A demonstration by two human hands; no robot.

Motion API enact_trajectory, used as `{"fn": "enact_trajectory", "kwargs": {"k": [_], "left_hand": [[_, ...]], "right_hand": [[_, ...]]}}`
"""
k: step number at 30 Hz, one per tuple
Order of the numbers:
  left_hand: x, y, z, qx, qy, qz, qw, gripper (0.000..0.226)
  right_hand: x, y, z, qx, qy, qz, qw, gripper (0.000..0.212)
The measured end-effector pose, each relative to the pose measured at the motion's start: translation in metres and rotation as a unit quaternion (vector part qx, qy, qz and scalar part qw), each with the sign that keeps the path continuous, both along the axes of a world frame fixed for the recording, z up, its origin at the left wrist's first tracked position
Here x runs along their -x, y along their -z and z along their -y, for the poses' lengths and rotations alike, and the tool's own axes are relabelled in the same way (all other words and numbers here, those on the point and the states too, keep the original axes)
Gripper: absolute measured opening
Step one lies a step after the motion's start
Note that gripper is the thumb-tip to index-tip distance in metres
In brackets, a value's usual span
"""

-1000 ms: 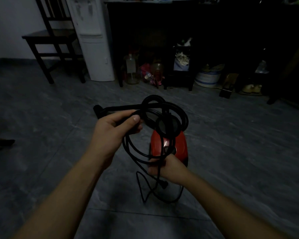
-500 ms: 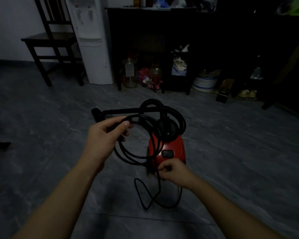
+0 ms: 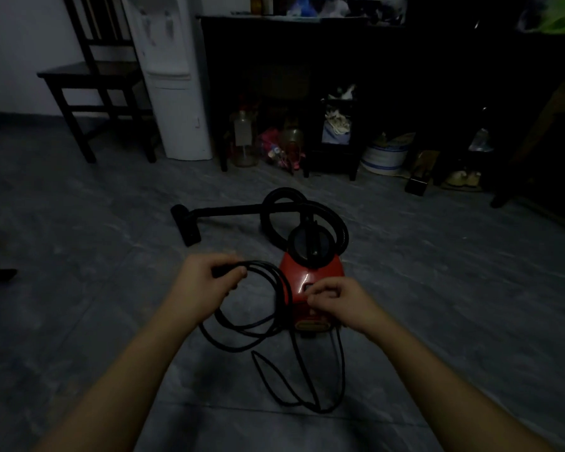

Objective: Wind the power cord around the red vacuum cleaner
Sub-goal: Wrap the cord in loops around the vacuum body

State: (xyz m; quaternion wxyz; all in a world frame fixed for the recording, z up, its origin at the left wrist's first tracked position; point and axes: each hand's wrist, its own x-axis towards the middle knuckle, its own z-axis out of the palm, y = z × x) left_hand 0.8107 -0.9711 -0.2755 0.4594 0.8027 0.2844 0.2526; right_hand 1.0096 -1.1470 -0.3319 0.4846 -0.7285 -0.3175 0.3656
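1. The room is dim; a grey marbled tile floor [image 3: 79, 223] fills the foreground.
2. A dark wooden chair [image 3: 92, 76] stands against a pale wall [image 3: 17, 44].
3. A white water dispenser [image 3: 173, 76] stands beside it.
4. A dark table [image 3: 307, 34] shelters jars and clutter.

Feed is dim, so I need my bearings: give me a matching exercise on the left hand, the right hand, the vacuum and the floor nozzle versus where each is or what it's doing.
Things:
1. left hand
2. right hand
3. red vacuum cleaner
4. floor nozzle

States:
A. lies far left on the floor
B. grips coiled loops of power cord
C. stands between the hands
D. pinches near the vacuum's near end

Pairs: 1-B, 2-D, 3-C, 4-A
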Motion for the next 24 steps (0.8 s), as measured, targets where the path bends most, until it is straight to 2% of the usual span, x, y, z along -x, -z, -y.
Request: {"fn": "enact_trajectory", "kwargs": {"k": [7,11,14,17,21,24], "left_hand": [[-0.002,0.010,-0.006,0.002,-0.028,-0.025,0.999,0.030],[-0.008,0.014,-0.003,-0.001,-0.031,-0.034,0.999,0.022],[-0.013,0.019,0.001,-0.002,-0.032,-0.047,0.998,0.012],[-0.015,0.022,0.004,0.003,-0.039,-0.042,0.998,0.012],[-0.015,0.022,0.004,0.036,-0.055,-0.027,0.997,0.012],[-0.015,0.023,0.006,0.039,-0.051,-0.032,0.997,0.011]], "right_hand": [[0.001,-0.019,0.010,0.051,-0.086,-0.120,0.988,0.016],[0.005,-0.025,0.004,0.005,-0.069,-0.209,0.975,0.024],[0.004,-0.026,-0.002,-0.038,-0.040,-0.298,0.953,0.035],[-0.001,-0.026,0.000,-0.072,-0.055,-0.350,0.932,0.041],[-0.007,-0.024,0.003,-0.078,-0.071,-0.367,0.924,0.051],[-0.003,-0.020,-0.003,-0.066,-0.025,-0.286,0.956,0.043]]}}
